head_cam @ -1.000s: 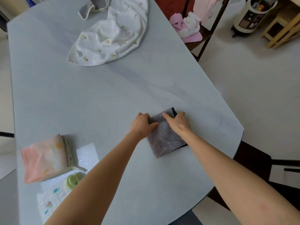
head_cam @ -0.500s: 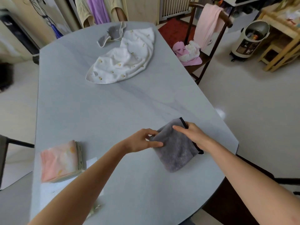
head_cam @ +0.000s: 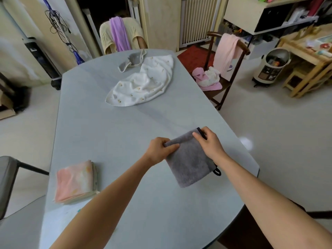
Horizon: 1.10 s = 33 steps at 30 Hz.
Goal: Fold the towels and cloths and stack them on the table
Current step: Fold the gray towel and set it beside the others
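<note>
Lying on the near right part of the counter [head_cam: 111,133], a folded grey towel [head_cam: 190,164] is held at its far edge by both hands. A black trim runs along its far right corner, and a small black hanging loop [head_cam: 217,171] sticks out from its right side. The left hand [head_cam: 160,150] is curled round the far left corner of the towel, with the thumb laid on top and the other fingers tucked under the cloth, so the grip is closed on that corner. The right hand [head_cam: 208,141] rests on the far right corner, fingers bent over the trimmed edge and pinching it; this grip too is closed on the towel. Both forearms reach in from the near edge of the view.

To the near left on the counter, well apart from the grey towel, a stack of folded cloths [head_cam: 75,182] is seen, with a pink one on top. Towards the far end of the counter an unfolded white cloth [head_cam: 143,85] with small yellowish prints lies crumpled, and just beyond it, touching its far edge, a small grey cloth item [head_cam: 132,62] is placed.

Beside the counter on the right stands a dark wooden chair [head_cam: 224,87], with a pale pink garment [head_cam: 227,53] draped over its back and pink and white cloths [head_cam: 206,79] piled on its seat.
</note>
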Tool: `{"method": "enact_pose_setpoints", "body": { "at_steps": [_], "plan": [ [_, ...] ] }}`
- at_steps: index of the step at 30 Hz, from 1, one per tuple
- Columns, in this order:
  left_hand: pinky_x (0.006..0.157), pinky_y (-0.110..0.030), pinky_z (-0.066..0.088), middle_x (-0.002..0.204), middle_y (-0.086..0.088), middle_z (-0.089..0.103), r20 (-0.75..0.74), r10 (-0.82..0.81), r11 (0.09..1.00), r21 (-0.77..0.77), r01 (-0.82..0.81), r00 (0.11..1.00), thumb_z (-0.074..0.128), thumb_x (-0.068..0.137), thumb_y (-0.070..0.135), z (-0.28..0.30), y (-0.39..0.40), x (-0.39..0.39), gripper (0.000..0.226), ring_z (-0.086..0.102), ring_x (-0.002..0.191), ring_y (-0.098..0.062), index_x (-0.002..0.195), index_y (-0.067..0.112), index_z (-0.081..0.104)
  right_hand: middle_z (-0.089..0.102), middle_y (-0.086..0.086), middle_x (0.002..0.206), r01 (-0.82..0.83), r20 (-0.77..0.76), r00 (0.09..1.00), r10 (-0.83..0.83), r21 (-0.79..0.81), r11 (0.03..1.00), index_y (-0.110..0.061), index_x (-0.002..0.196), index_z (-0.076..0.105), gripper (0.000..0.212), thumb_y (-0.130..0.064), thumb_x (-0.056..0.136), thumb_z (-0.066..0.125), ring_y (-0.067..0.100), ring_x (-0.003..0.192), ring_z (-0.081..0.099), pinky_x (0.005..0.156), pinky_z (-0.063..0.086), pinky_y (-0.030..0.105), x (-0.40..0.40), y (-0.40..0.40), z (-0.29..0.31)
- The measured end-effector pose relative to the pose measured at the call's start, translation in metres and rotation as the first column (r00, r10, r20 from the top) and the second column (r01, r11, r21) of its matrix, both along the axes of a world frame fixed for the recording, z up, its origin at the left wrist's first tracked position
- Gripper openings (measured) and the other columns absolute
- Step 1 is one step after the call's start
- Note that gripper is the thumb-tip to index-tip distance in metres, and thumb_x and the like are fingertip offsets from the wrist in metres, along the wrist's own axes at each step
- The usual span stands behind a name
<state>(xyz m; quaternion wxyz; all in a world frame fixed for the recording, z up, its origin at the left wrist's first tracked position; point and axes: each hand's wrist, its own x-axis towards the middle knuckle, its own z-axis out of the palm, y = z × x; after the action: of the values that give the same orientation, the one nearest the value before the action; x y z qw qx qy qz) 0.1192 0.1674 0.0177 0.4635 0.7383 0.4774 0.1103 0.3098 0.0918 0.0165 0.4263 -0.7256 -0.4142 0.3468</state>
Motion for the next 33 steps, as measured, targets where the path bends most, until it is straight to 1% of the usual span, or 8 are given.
{"method": "enact_pose_setpoints", "body": {
  "at_steps": [5, 10, 14, 19, 22, 28, 31, 33],
  "plan": [
    [0.054, -0.03, 0.044, 0.061, -0.001, 0.047, 0.002, 0.221, 0.966, -0.136, -0.219, 0.975, 0.077, 0.063, 0.051, -0.001, 0.004, 0.004, 0.048, 0.046, 0.056, -0.016, 0.064, 0.012, 0.049, 0.054, 0.001, 0.08, 0.032, 0.017, 0.999, -0.032, 0.016, 0.999, -0.009, 0.09, 0.052, 0.023, -0.031, 0.095, 0.056, 0.012, 0.072, 0.05, 0.061, 0.038, 0.025, -0.008, 0.002, 0.001],
    [0.063, -0.031, 0.055, 0.092, -0.005, 0.062, 0.183, 0.391, 0.844, -0.462, -0.272, 0.902, 0.082, 0.073, 0.033, 0.004, -0.001, -0.005, 0.042, 0.063, 0.086, -0.019, 0.096, 0.008, 0.055, 0.054, 0.002, 0.08, 0.01, 0.021, 1.0, -0.011, 0.034, 0.999, -0.005, 0.09, 0.053, 0.027, -0.031, 0.095, 0.056, 0.012, 0.072, 0.05, 0.061, 0.037, 0.025, -0.015, 0.006, 0.009],
    [0.078, -0.034, 0.058, 0.11, -0.004, 0.067, 0.176, 0.46, 0.751, -0.601, -0.276, 0.87, 0.082, 0.071, 0.04, 0.006, -0.011, -0.003, 0.055, 0.065, 0.099, -0.018, 0.114, 0.012, 0.058, 0.055, 0.009, 0.082, 0.008, -0.01, 1.0, -0.007, 0.041, 0.999, -0.002, 0.089, 0.052, 0.033, -0.034, 0.096, 0.052, 0.016, 0.073, 0.052, 0.064, 0.039, 0.03, -0.016, 0.008, 0.016],
    [0.074, -0.028, 0.055, 0.099, -0.004, 0.071, 0.189, 0.6, 0.706, -0.581, -0.404, 0.777, 0.082, 0.072, 0.035, 0.013, -0.003, -0.006, 0.039, 0.067, 0.09, -0.019, 0.097, 0.009, 0.066, 0.068, 0.007, 0.105, 0.017, -0.404, 0.912, -0.073, -0.14, 0.99, -0.009, 0.107, 0.059, 0.037, -0.044, 0.094, 0.054, 0.022, 0.095, 0.067, 0.083, 0.055, 0.04, -0.024, 0.003, 0.012],
    [0.064, -0.026, 0.053, 0.093, -0.004, 0.07, 0.184, 0.687, 0.659, -0.565, -0.496, 0.703, 0.082, 0.074, 0.03, 0.015, 0.008, -0.01, 0.032, 0.066, 0.082, -0.017, 0.09, 0.009, 0.065, 0.073, 0.004, 0.103, -0.126, -0.551, 0.834, -0.041, -0.263, 0.957, -0.011, 0.109, 0.066, 0.035, -0.039, 0.089, 0.064, 0.019, 0.094, 0.07, 0.08, 0.057, 0.034, -0.038, -0.007, 0.008],
    [0.083, -0.029, 0.05, 0.132, 0.001, 0.05, 0.178, 0.46, 0.786, -0.538, -0.305, 0.87, 0.07, 0.081, 0.049, 0.02, 0.007, -0.024, 0.075, 0.057, 0.107, -0.016, 0.141, 0.019, 0.036, 0.07, 0.014, 0.092, -0.026, -0.597, 0.77, -0.226, -0.383, 0.923, -0.007, 0.103, 0.065, 0.022, -0.025, 0.09, 0.065, 0.026, 0.077, 0.068, 0.057, 0.056, 0.032, -0.053, -0.001, 0.006],
    [0.087, -0.027, 0.052, 0.123, 0.007, 0.056, 0.249, 0.217, 0.903, -0.419, -0.097, 0.944, 0.074, 0.079, 0.045, 0.021, -0.006, -0.034, 0.064, 0.059, 0.101, -0.002, 0.134, 0.029, 0.046, 0.066, 0.011, 0.067, 0.088, -0.629, 0.687, -0.364, -0.425, 0.901, -0.009, 0.087, 0.06, 0.006, -0.011, 0.092, 0.059, 0.022, 0.054, 0.063, 0.043, 0.05, 0.024, -0.049, 0.004, 0.007],
    [0.095, -0.026, 0.05, 0.123, 0.003, 0.061, 0.238, 0.059, 0.969, -0.248, 0.002, 0.97, 0.077, 0.076, 0.033, 0.014, -0.011, -0.038, 0.056, 0.061, 0.107, -0.007, 0.128, 0.028, 0.055, 0.064, 0.01, 0.053, 0.095, -0.638, 0.657, -0.403, -0.46, 0.883, -0.006, 0.08, 0.06, 0.011, -0.006, 0.091, 0.058, 0.02, 0.042, 0.061, 0.04, 0.048, 0.021, -0.046, 0.005, 0.008]
  ]
}}
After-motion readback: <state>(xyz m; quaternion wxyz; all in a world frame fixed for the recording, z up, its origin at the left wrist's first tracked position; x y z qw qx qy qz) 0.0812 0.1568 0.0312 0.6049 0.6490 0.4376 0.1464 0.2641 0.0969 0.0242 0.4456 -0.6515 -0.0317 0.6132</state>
